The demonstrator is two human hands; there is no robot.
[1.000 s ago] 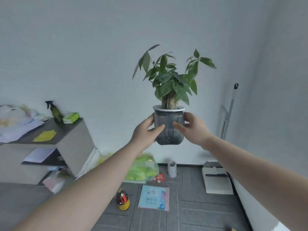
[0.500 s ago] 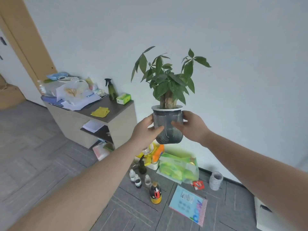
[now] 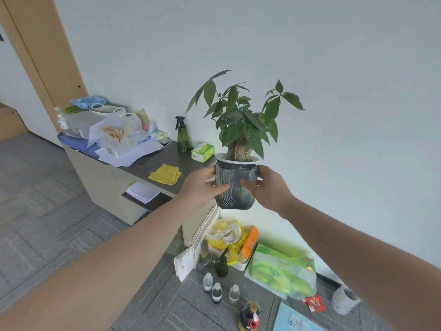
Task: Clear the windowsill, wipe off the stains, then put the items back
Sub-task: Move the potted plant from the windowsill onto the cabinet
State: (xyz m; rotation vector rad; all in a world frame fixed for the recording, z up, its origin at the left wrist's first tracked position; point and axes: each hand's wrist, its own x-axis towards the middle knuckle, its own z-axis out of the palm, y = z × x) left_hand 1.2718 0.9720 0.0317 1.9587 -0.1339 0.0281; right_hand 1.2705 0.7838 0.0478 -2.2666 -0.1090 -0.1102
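Note:
I hold a potted plant (image 3: 235, 187) in the air at chest height, in front of a white wall. It has a ribbed grey pot with a white rim, a thick trunk and green leaves. My left hand (image 3: 199, 187) grips the pot's left side and my right hand (image 3: 268, 187) grips its right side. A yellow cloth (image 3: 165, 174) lies on the dark top of a low cabinet (image 3: 152, 161) to the left. A green spray bottle (image 3: 182, 134) and a green tissue pack (image 3: 202, 152) stand at the cabinet's near end. No windowsill is in view.
The cabinet's far end is piled with papers, bags and a clear box (image 3: 81, 124). On the grey floor below lie small bottles (image 3: 216, 292), a yellow-filled basket (image 3: 229, 240), a green bag (image 3: 284, 273), a soy-sauce bottle (image 3: 249, 316), a blue booklet (image 3: 296, 318) and a grey roll (image 3: 343, 299). A wooden door frame (image 3: 45, 51) stands far left.
The view has swung left: the cabinet, door frame and floor items have come further into sight. Both hands keep the same grip on the pot, held in front of me.

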